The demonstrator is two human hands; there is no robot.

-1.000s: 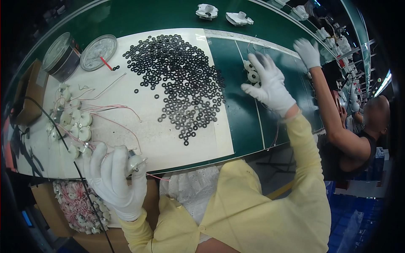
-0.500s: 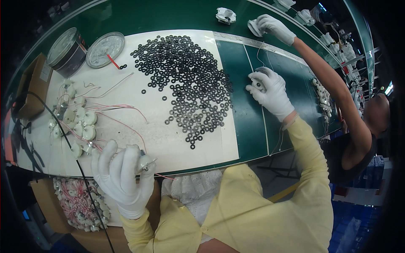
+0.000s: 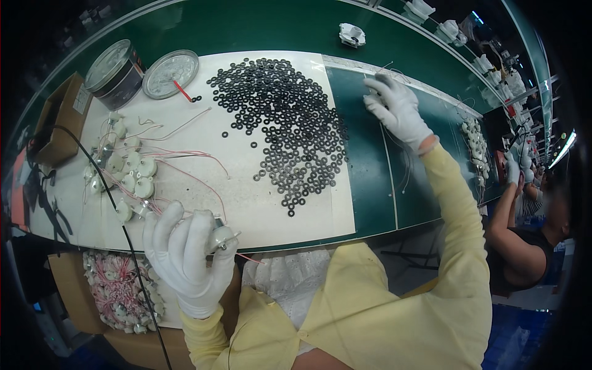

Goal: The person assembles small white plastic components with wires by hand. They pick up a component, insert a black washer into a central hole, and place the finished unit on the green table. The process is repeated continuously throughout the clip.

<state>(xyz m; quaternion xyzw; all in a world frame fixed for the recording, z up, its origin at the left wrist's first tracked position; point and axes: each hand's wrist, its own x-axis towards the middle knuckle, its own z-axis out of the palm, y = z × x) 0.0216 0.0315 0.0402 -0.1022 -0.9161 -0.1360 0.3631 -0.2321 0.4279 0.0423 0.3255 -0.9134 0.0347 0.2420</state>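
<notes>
My left hand (image 3: pixel 191 265), in a white glove, is closed round a small motor (image 3: pixel 222 235) with a metal shaft end and a pale body; a reddish wire trails from it. The hand is over the table's near edge. Beyond it lies a cluster of pale round motors (image 3: pixel 131 166) with red and white wires. My gloved right hand (image 3: pixel 399 111) is over the green mat at the right, fingers apart. A small greyish thing (image 3: pixel 383 76) shows partly behind its fingers, with thin wires beside it; the hand hides the rest.
Many black rings (image 3: pixel 290 117) spread across the white sheet. A tin (image 3: pixel 114 74), its lid (image 3: pixel 171 74) and a cardboard box (image 3: pixel 61 120) stand at the left. A white housing (image 3: pixel 352 35) sits at the back. A box of wired motors (image 3: pixel 120 293) is below. A co-worker (image 3: pixel 518 253) is at the right.
My right hand has moved away from me and its fingers have spread; the round pale motor at its fingertips no longer shows. The co-worker's gloved hand has withdrawn to the right with a white part.
</notes>
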